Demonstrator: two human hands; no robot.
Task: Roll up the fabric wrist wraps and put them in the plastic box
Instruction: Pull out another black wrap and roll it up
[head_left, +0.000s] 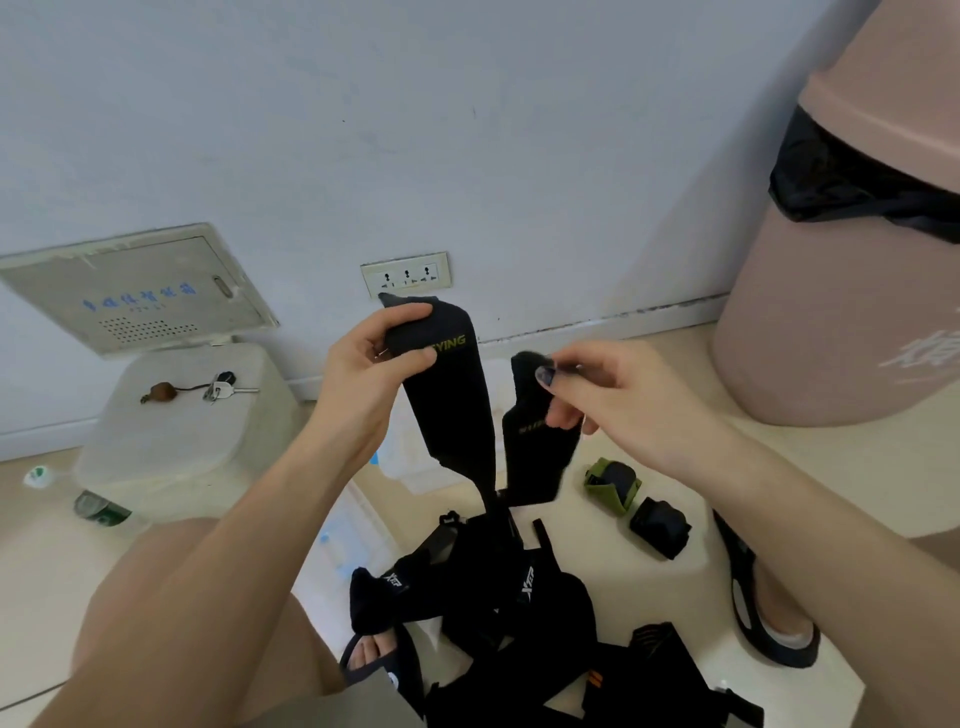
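My left hand (371, 364) grips the top of a long black wrist wrap (452, 410) with yellow lettering, held up in front of the wall. My right hand (608, 395) pinches the upper end of a second black wrap (540, 457) hanging beside it. Both wraps dangle toward a pile of black wraps (498, 597) on the floor between my legs. Two rolled wraps lie on the floor to the right, one green (610, 483) and one black (660, 525). A translucent plastic box (171, 431) with its lid on stands at the left.
Keys (208, 389) lie on the box lid. A wall socket (405, 273) and a grey panel (140, 291) sit on the wall. A large pink bin (852, 260) with a black liner stands at right. A bottle (98, 509) lies left. Sandalled feet (763, 597) flank the pile.
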